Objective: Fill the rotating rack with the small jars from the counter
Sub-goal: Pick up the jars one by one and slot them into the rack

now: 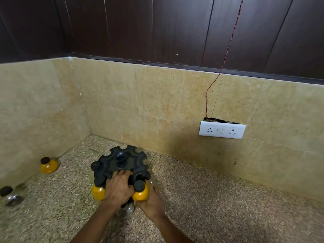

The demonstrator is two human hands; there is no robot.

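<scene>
Seating a yellow jar into the rack, lower centre of frame.

Left hand (119, 187) laid over near edge of rack (121, 161), fingers curled onto top plate, prob. to stop it spinning. Right hand (150, 201) cupped round yellow jar (140, 194), pushing cap toward a rim slot. Second yellow jar (98, 192) already hung at rack's lower left; clear jar (127, 209) under the wrists, seated or loose – can't tell. On desk (219, 204): spare yellow jar (48, 165) at far left by wall, dark-capped clear jar (10, 196) at left edge. Several slots at back w/o jars.
</scene>
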